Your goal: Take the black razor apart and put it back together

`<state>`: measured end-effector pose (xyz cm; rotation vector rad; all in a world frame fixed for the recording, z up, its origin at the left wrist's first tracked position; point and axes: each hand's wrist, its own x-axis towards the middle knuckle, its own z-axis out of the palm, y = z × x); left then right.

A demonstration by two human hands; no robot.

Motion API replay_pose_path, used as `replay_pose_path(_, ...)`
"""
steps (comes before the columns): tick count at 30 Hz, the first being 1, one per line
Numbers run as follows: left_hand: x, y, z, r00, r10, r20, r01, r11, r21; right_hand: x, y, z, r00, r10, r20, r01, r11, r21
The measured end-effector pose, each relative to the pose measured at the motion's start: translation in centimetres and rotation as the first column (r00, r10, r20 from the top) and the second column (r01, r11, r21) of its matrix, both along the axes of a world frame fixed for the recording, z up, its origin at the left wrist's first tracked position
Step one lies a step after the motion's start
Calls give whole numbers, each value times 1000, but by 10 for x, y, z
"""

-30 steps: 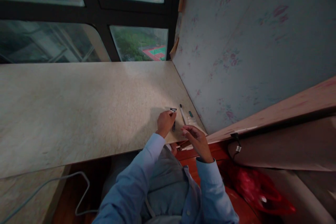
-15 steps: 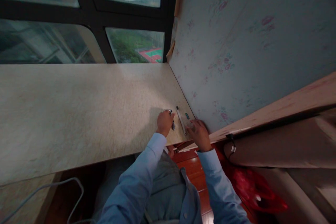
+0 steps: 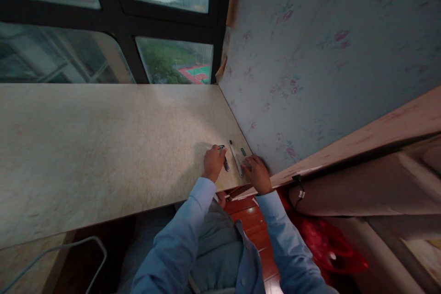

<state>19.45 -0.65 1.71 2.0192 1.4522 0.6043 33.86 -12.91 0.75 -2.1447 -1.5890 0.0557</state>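
My left hand (image 3: 213,163) rests curled on the pale stone counter (image 3: 103,147), its fingers closed round a dark razor (image 3: 224,160) whose head pokes out past the knuckles. A slim white stick with a dark tip (image 3: 235,158) lies just right of it. My right hand (image 3: 255,173) lies on the counter by the wall, fingers bent over a small clear item I cannot make out. A small teal-tipped piece (image 3: 243,151) sits beyond it.
A floral wall (image 3: 310,55) bounds the counter on the right; dark-framed windows (image 3: 138,23) run along the back. A wooden ledge (image 3: 361,138) juts out at right. Below are a red bag (image 3: 324,243), a black cable (image 3: 299,190) and a grey cord (image 3: 69,248).
My right hand went from hovering open above the counter edge to lying on the counter beside the wall. The left hand stayed on the razor.
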Motion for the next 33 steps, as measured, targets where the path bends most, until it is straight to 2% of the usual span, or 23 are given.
replay_pose_path(5,-17,-2,-8,993,2,121,-7,999,34,6,8,13,1000,-9,20,9,1000,-12)
replay_pose_path(11,-42,-5,-25,930,-27,366,21,1000,20,14,50,34,993,-25,117,56,961,-271)
replay_pose_path(15,-46,-4,-29,865,32,500,6,997,-74,20,79,35,986,-47,160,108,910,-399)
replay_pose_path(19,-45,-3,-27,820,86,566,-13,991,-132,24,94,35,976,-44,212,141,871,-470)
replay_pose_path(25,-46,-3,-26,779,100,619,-2,987,-158,28,99,37,971,39,237,85,867,-491)
replay_pose_path(33,-46,-1,-29,765,102,636,-2,988,-156,23,87,39,963,130,237,-26,916,-400)
